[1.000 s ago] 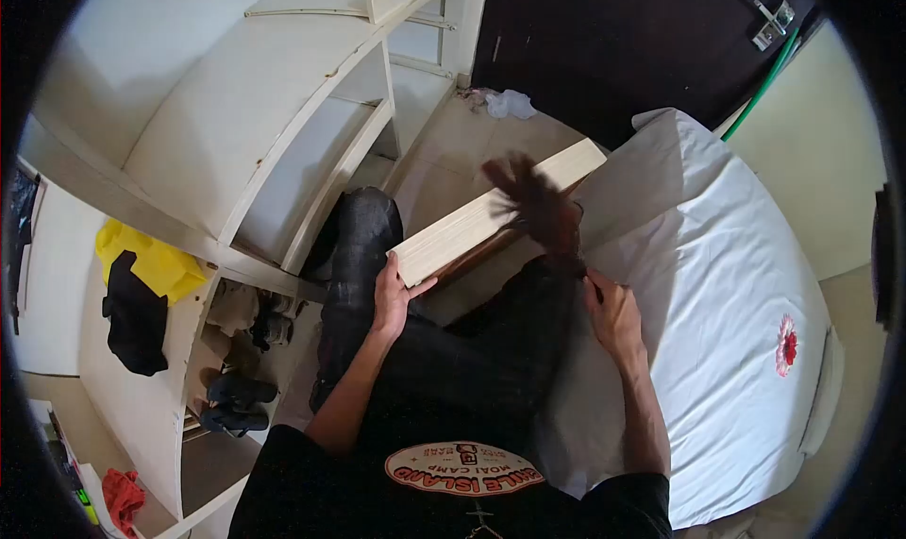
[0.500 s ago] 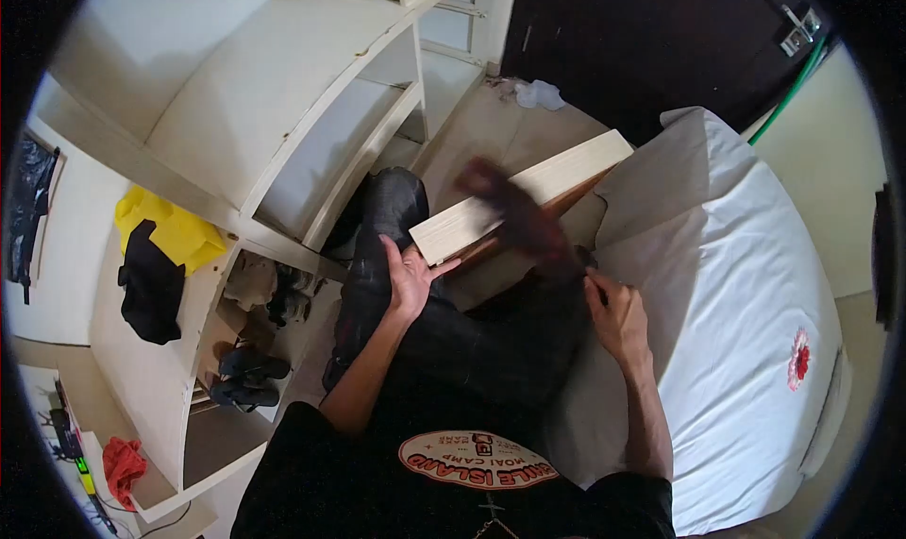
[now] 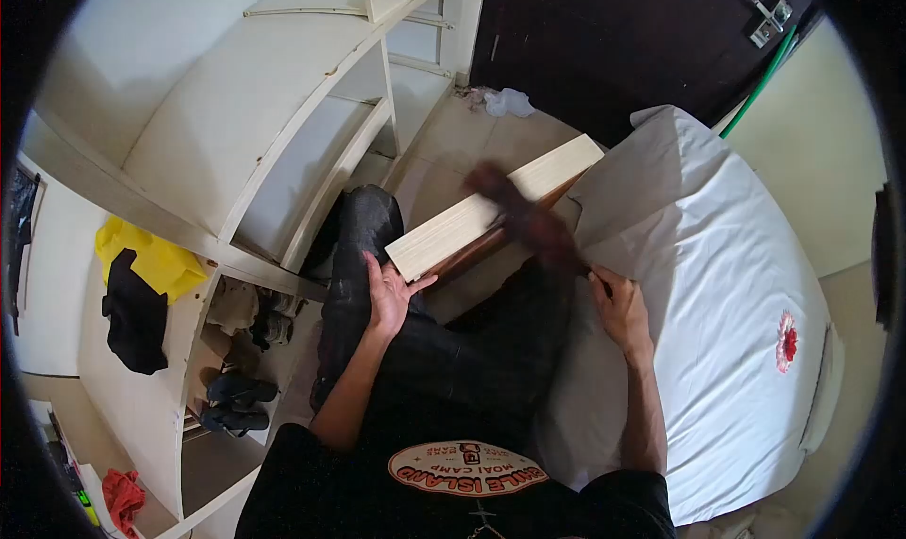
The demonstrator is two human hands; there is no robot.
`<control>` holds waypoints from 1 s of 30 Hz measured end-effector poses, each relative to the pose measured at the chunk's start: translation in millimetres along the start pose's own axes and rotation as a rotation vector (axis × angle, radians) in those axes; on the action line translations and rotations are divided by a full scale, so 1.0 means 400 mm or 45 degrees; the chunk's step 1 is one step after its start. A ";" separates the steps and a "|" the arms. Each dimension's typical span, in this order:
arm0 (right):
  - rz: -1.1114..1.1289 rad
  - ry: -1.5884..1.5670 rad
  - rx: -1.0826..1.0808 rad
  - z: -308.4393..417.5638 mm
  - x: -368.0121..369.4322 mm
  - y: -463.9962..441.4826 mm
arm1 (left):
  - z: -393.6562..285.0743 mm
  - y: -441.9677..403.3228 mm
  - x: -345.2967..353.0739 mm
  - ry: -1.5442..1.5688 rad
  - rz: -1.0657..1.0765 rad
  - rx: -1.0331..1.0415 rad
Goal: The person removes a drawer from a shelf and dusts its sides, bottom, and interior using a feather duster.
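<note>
The long wooden piece (image 3: pixel 491 209) lies slantwise in front of the person, its pale broad face up and a brown side showing along the edge nearer the body. The left hand (image 3: pixel 388 298) is at its near left end, palm turned up, with the thumb and fingers spread; some fingertips go out of sight under the corner, so the grip is open rather than pinching. The right hand (image 3: pixel 621 314) is apart from the wooden piece, to the right of its near side, with thumb and fingers closed around the thin handle end of a dark reddish-brown duster (image 3: pixel 533 223). The duster reaches up and left across the middle of the wooden piece, its head past the far edge. It is blurred, and whether it touches the pale face cannot be told.

Below the wooden piece are the person's legs in dark trousers (image 3: pixel 444 360), one knee just left of its near end. To its right a white sheet (image 3: pixel 717 284) with a red flower design (image 3: pixel 786 343) spreads wide, close to its far end. Beyond it are a tiled floor (image 3: pixel 453 147), a crumpled white plastic bag (image 3: pixel 510 103) and a dark door (image 3: pixel 604 48) with a metal handle (image 3: pixel 771 22); a green hose (image 3: pixel 763 84) runs beside the door. Well to its left stands a white shelving unit (image 3: pixel 236 124), with yellow cloth (image 3: pixel 146 256), black cloth (image 3: pixel 135 317) and dark shoes (image 3: pixel 236 402). A red cloth (image 3: pixel 124 501) lies farthest down on the left.
</note>
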State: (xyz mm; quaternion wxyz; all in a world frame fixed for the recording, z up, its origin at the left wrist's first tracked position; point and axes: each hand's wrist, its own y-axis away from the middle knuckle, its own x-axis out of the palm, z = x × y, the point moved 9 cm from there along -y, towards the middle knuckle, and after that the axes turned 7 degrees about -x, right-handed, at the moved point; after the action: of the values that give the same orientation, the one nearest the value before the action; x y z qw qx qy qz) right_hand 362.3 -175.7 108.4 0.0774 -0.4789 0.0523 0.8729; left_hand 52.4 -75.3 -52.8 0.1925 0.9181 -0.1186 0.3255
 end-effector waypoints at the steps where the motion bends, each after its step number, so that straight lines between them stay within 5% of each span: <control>1: -0.012 0.001 -0.004 -0.003 0.001 0.003 | 0.004 -0.001 0.000 -0.012 0.009 -0.003; 5: 0.065 -0.080 -0.104 -0.017 0.016 -0.006 | 0.011 -0.010 -0.008 -0.022 0.058 -0.012; 8: -0.179 0.068 0.075 -0.029 -0.025 -0.008 | 0.011 -0.006 -0.008 -0.037 0.025 -0.019; 11: -0.041 -0.034 -0.095 -0.041 0.006 -0.010 | 0.011 -0.010 -0.011 -0.034 0.002 -0.021; 17: -0.075 0.112 0.154 -0.049 -0.032 -0.009 | 0.014 -0.002 -0.009 -0.051 -0.003 -0.034; 20: -0.038 -0.032 -0.241 -0.037 -0.014 -0.014 | 0.012 -0.004 -0.007 -0.046 0.018 -0.040; 23: -0.183 0.031 0.042 -0.060 -0.058 -0.024 | 0.010 -0.009 -0.014 -0.054 -0.010 -0.050; 30: -0.102 0.077 -0.061 -0.131 -0.092 -0.070 | 0.019 -0.008 -0.021 -0.070 -0.066 -0.055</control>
State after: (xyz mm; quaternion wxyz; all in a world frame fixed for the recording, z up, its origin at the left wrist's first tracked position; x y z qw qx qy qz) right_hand 430.5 -159.9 111.0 0.0991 -0.5084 0.0145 0.8553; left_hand 51.3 -74.8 -64.5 0.2173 0.9251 -0.1071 0.2925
